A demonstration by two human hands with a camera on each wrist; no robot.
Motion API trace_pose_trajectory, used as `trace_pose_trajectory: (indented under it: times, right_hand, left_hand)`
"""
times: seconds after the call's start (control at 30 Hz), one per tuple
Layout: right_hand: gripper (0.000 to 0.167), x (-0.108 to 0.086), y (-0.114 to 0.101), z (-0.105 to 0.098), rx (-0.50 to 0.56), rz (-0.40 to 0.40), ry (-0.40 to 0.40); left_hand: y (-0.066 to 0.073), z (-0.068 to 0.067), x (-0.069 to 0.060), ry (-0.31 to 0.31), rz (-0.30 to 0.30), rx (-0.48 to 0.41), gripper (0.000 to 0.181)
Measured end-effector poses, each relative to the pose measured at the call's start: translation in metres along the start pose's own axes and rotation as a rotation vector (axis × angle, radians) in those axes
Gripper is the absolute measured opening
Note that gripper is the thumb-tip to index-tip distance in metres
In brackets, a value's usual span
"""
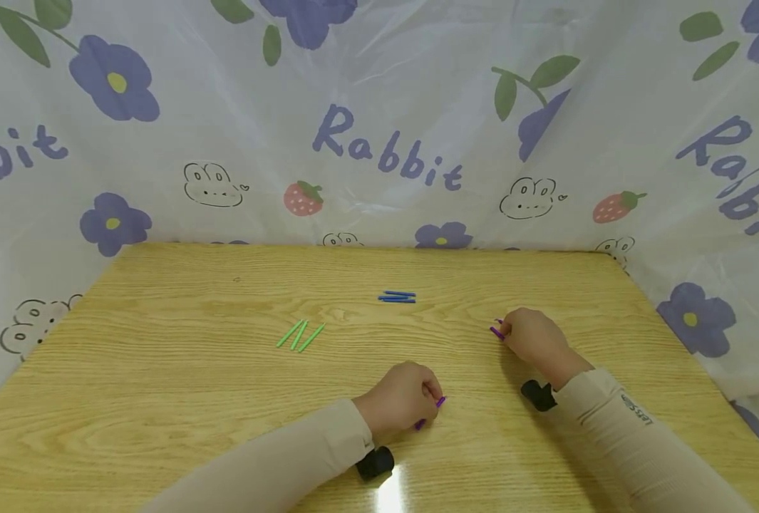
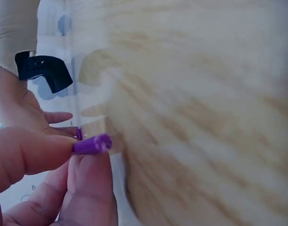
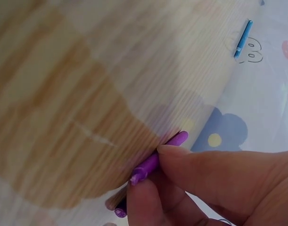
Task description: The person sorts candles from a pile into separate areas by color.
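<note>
My left hand (image 1: 401, 400) pinches a thin purple candle (image 2: 91, 145) between thumb and finger, low over the front middle of the table. Both ends of it stick out past the fingers. Further right and back, my right hand (image 1: 536, 340) pinches another purple candle (image 3: 149, 165) with thumb and forefinger, close to the wood. Under those fingers a second purple candle (image 3: 120, 210) shows partly, the rest hidden; whether it is held too I cannot tell.
Three green candles (image 1: 299, 335) lie slanted side by side left of centre. Three blue candles (image 1: 397, 297) are grouped at the back middle of the wooden table (image 1: 180, 299). Behind and beside the table hangs a white printed sheet (image 1: 379, 85). Both wrists carry black camera mounts (image 1: 538, 395).
</note>
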State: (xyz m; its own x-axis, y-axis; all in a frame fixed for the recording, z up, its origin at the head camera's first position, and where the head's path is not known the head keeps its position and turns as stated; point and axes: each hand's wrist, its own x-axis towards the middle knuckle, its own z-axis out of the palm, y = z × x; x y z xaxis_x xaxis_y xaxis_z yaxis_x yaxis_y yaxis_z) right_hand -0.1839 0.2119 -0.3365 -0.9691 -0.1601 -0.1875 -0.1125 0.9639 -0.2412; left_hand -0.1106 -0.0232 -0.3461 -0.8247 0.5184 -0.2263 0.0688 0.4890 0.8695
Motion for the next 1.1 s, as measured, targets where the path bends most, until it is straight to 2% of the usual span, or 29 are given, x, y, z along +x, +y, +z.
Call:
trace_pose_trajectory:
  times: [0.33,0.63,0.87,1.1]
  right_hand:
    - [0.018,0.001,0.001,0.000,0.024,0.000,-0.006]
    - [0.018,0.001,0.002,-0.001,0.027,0.004,-0.012]
    - [0.019,0.001,0.001,-0.002,0.014,0.009,-0.021]
    - [0.020,0.001,0.001,-0.002,0.022,0.024,-0.026]
  left_hand:
    - [-0.003,-0.007,0.014,0.098,0.011,-0.043,0.010]
    - [0.003,-0.009,0.023,0.176,-0.036,-0.177,0.014]
    - [0.008,-0.004,0.031,0.209,-0.058,-0.314,0.015]
    - [0.011,-0.002,0.040,0.234,-0.096,-0.381,0.016]
